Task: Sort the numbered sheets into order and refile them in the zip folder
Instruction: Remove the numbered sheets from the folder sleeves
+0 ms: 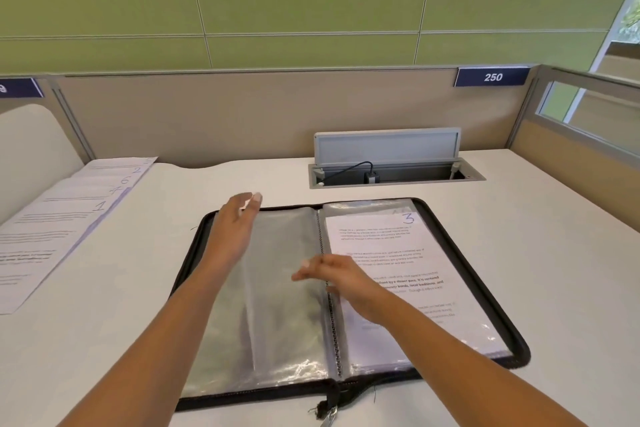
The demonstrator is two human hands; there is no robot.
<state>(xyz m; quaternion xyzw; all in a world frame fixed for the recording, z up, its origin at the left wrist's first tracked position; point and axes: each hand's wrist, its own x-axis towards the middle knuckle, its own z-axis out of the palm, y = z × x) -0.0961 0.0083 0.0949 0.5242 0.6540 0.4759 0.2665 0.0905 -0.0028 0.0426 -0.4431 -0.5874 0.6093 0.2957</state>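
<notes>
Black fabric edges the zip folder (pixel 516 347), which lies unzipped and spread flat on the white desk (pixel 519 218), its zip pull (pixel 327 416) hanging at the near edge. The left half shows clear plastic sleeves (pixel 277 305) with no paper in them. On the right half, a printed sheet marked 3 (pixel 381 246) sits inside the top sleeve; more sleeves lie stacked beneath it, and their contents cannot be read.

The right hand (pixel 332 274) is over the ring spine, its fingers loosely extended toward the left and holding nothing that can be seen, though motion blur softens the fingertips. The left hand (pixel 239 222) is farther off, over the folder's far-left corner, fingers straight and spread, gripping nothing; whether it touches the sleeve cannot be told.

Well apart at far left, loose sheets (pixel 69 218) lie fanned on the desk, showing the numbers 1, 4, 6 and 2 from near to far.

Judged progress: early. Several sheets appear to be out of the folder but lie unsorted, sheet 3 is not yet removed, and refiling has not begun.

Beyond the folder, a desk cable box (pixel 391 170) stands with its lid raised before a beige partition (pixel 242 114) bearing a sign reading 250 (pixel 491 77).
</notes>
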